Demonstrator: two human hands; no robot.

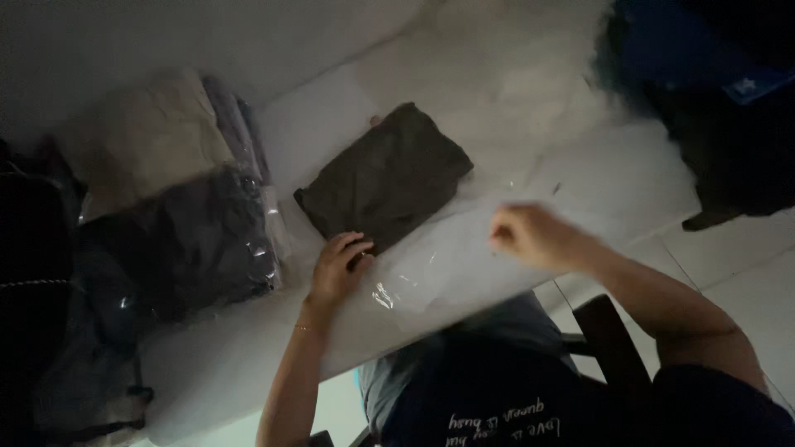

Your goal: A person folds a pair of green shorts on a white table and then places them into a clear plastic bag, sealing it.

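Observation:
A folded dark olive garment (387,175) lies on the white table (513,91), partly at the mouth of a clear plastic bag (439,265). My left hand (338,266) rests at the garment's near edge, fingers curled on the bag's rim. My right hand (530,236) is closed, pinching the other side of the bag's opening and holding it up a little off the table.
Bagged folded clothes, one dark (199,244) and one beige (149,136), are stacked at the left. A dark bag (33,273) sits at the far left. Dark and blue items (712,91) lie at the top right. A chair (604,331) stands below me.

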